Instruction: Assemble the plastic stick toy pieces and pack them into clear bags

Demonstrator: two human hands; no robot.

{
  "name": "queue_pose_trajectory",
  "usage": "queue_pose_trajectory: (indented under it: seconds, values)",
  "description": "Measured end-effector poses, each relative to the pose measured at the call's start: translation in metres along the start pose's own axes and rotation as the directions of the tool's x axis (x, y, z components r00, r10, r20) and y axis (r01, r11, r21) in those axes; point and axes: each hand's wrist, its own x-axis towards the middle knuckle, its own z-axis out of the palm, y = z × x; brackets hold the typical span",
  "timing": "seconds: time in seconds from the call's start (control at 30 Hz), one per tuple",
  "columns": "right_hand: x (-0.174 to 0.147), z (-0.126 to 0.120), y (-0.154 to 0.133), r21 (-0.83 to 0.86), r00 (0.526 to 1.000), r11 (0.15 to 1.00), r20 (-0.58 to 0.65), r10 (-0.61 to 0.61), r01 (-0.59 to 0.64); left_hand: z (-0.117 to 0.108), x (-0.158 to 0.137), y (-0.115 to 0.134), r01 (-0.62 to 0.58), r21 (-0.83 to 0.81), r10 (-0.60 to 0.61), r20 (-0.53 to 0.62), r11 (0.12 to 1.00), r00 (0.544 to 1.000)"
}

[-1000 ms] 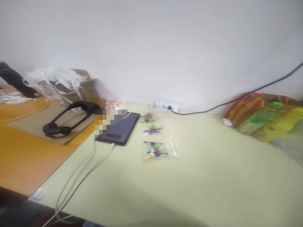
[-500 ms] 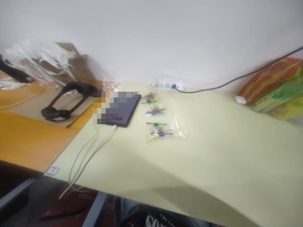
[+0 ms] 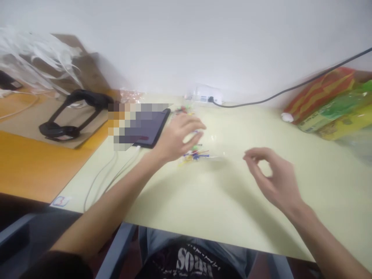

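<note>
- A small clear bag of coloured plastic pieces [image 3: 197,154] lies flat on the desk [image 3: 238,201], just under and beside the left hand [image 3: 177,137].
- The left hand is held above this bag with the fingers [image 3: 193,124] spread and slightly curled; nothing is gripped by them, and whether the film is touched cannot be told because of the blur.
- The right hand [image 3: 276,178] is raised over the desk, apart from the bag, with thumb and forefinger nearly closed together; nothing is seen between them.
- The bag is judged to be very light, soft and slippery, with thin stiff pieces inside; it is best pinched at a free edge of the film.
- More such bags [image 3: 183,111] are seen further back, partly hidden by the hand.
- The desk surface is pale, smooth and flat.
- A tablet [image 3: 151,130] with white cables [image 3: 110,174] lies to the left; a power strip [image 3: 205,97] stands by the white wall.
- Headphones [image 3: 72,114] rest on cardboard, and colourful packages [image 3: 328,108] lie at the right.
</note>
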Motion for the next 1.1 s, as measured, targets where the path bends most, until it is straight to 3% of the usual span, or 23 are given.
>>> queue_pose_trajectory:
  seconds: [0.1, 0.2, 0.37, 0.47, 0.6, 0.9, 1.1]
  values:
    - [0.033, 0.034, 0.025, 0.128, 0.984, 0.983, 0.136, 0.112, -0.130, 0.016, 0.003, 0.000, -0.049, -0.012, 0.050, 0.108, 0.999, 0.993]
    - [0.059, 0.069, 0.045, 0.257, 0.944, 0.932, 0.273, 0.186, -0.257, 0.034, -0.003, -0.003, 0.015, -0.006, -0.014, 0.138, 1.000, 0.990]
    - [0.058, 0.105, 0.052, 0.355, 0.940, 0.892, 0.290, 0.180, -0.280, 0.042, -0.020, 0.000, 0.024, -0.005, -0.023, 0.183, 1.000, 0.983]
    - [0.048, 0.108, 0.053, 0.390, 0.933, 0.875, 0.319, 0.166, -0.289, 0.040, -0.024, 0.003, 0.052, -0.010, -0.048, 0.224, 0.999, 0.974]
    - [0.043, 0.104, 0.055, 0.462, 0.937, 0.823, 0.269, 0.224, -0.330, 0.037, -0.024, 0.005, 0.067, -0.030, -0.056, 0.278, 0.997, 0.959]
    - [0.046, 0.093, 0.048, 0.674, 0.909, 0.626, 0.183, 0.374, -0.393, 0.044, -0.028, 0.006, 0.116, -0.054, -0.090, 0.357, 0.992, 0.930]
    - [0.046, 0.093, 0.059, 0.757, 0.891, 0.511, 0.207, 0.404, -0.408, 0.040, -0.028, 0.001, 0.133, -0.034, -0.111, 0.367, 0.991, 0.923]
